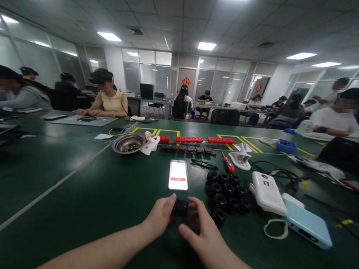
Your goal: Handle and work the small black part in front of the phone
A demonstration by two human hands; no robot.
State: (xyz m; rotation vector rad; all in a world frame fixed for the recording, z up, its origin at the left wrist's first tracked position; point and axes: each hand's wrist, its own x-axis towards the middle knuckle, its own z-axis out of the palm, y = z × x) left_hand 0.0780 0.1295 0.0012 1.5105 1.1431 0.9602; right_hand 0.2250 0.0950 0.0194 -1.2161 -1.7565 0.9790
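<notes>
Between my two hands is a small black cylindrical part (180, 208), ribbed like a wheel or lens barrel; its exact kind I cannot make out. My left hand (160, 216) grips its left end, thumb on top. On its right side my right hand (202, 227) is open, fingers curved and apart, fingertips close to the part's end. Just beyond the hands lies a phone (178, 176) with a lit white screen and a red bar. Several black ring-shaped wheels (229, 189) are grouped right of my right hand.
Farther off lie a metal bowl (128, 144) of small parts, red slotted trays (189, 139), a black strip of parts (187, 149), a red screwdriver (227, 163) and black-framed glasses (204, 164). At right are a white power bank (268, 192) and a light-blue box (309, 223). Other people sit around.
</notes>
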